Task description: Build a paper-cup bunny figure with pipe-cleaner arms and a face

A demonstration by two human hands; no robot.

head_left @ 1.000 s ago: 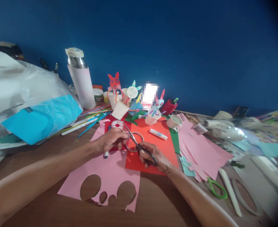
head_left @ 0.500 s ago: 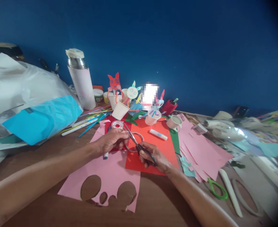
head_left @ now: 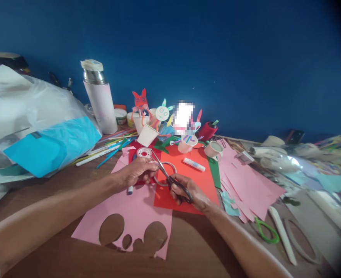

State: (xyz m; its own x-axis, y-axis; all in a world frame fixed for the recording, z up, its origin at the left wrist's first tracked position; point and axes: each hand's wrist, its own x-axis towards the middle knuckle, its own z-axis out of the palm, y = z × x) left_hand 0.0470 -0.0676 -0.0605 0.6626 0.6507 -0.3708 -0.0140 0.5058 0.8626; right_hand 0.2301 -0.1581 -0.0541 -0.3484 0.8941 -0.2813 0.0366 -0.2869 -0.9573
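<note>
My right hand (head_left: 184,189) is wrapped round the black handles of a pair of scissors (head_left: 165,171), whose metal blades point up and left. My left hand (head_left: 139,170) has its fingers pinched together beside the blades; whatever is between them is too small or hidden to make out. Behind the blades is a pale grey ring (head_left: 174,166), partly covered by both hands, on a sheet of orange-red paper (head_left: 201,187). Just beyond my left hand lies a white tape roll (head_left: 144,153). Beneath is pink paper (head_left: 135,208) with round holes cut out of it.
A glue stick (head_left: 194,164) lies on the orange-red sheet. Paper cups with animal figures (head_left: 147,135) stand behind, near a flask (head_left: 99,98). Left is a plastic bag (head_left: 51,96); right are pink sheets (head_left: 248,181), a mug (head_left: 214,150) and a green pipe-cleaner-like loop (head_left: 265,231).
</note>
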